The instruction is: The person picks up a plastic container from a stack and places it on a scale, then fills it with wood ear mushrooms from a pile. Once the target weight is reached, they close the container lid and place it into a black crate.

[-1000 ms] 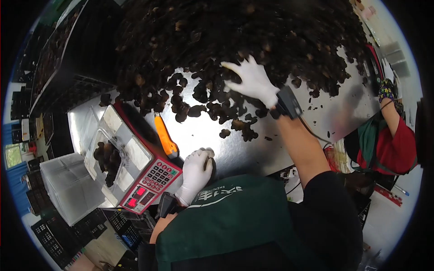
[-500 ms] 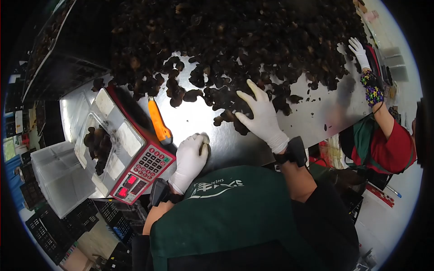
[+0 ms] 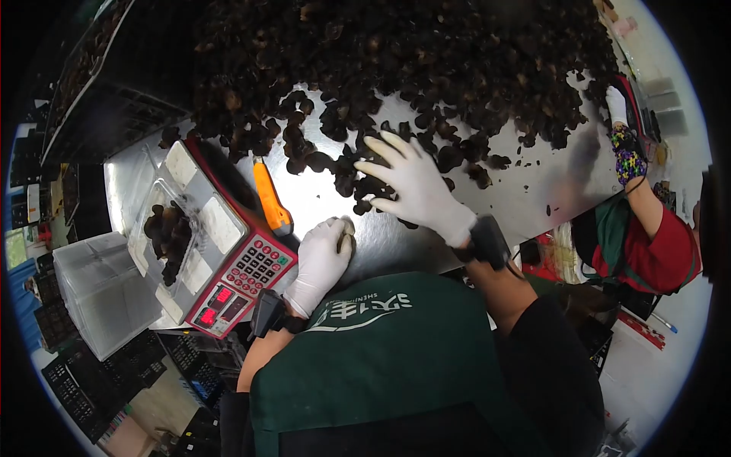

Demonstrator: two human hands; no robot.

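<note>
A large heap of dark wood ear mushrooms covers the far side of the metal table. My gloved right hand is open, fingers spread over loose pieces at the heap's near edge. Closer to me, my gloved left hand rests curled on the table; whatever its fingers hold, if anything, I cannot make out. An orange utility knife lies between that hand and the scale. On the red and white scale, a clear plastic tray holds a small cluster of mushrooms.
Stacked clear trays stand left of the scale. A black crate borders the table's left side. At the right, a co-worker's gloved hand is near another red scale. The near edge of the metal table runs past my apron.
My right hand has shifted left, with its fingers now spread over other mushroom pieces. My left hand stays curled in nearly the same place. The co-worker's hand has moved slightly.
</note>
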